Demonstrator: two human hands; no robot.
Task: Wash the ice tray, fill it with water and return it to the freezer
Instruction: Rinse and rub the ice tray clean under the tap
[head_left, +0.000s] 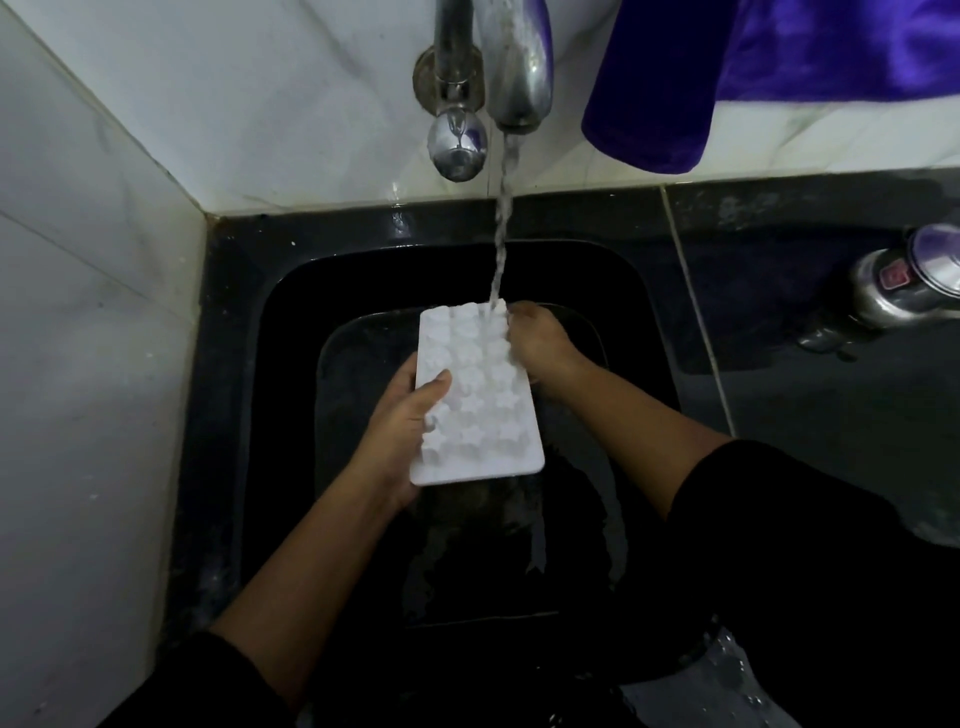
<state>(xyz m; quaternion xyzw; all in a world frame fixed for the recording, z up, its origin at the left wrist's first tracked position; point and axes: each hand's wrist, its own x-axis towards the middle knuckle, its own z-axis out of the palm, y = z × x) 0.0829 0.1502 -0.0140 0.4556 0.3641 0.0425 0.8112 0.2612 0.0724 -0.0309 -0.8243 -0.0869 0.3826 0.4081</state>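
The white ice tray (475, 395) is held over the black sink (249, 332), cavities facing up, with its far end under the stream of water (501, 244) running from the tap (517, 67). The left hand (402, 421) grips the near left edge, thumb lying across the top and fingers closed underneath. The right hand (540, 345) holds the far right edge, its fingers curled around the rim beside where the water lands. This looks like the washing or rinsing step; the filling and the trip to the freezer are still to come.

The main risk is the grip: wet, smooth plastic held only by its edges could slip and drop into the sink. The stream hitting one end may also splash out over the dark counter (810, 395), toward the metal flask (904, 286) lying there or the purple cloth (727, 67) hanging nearby.
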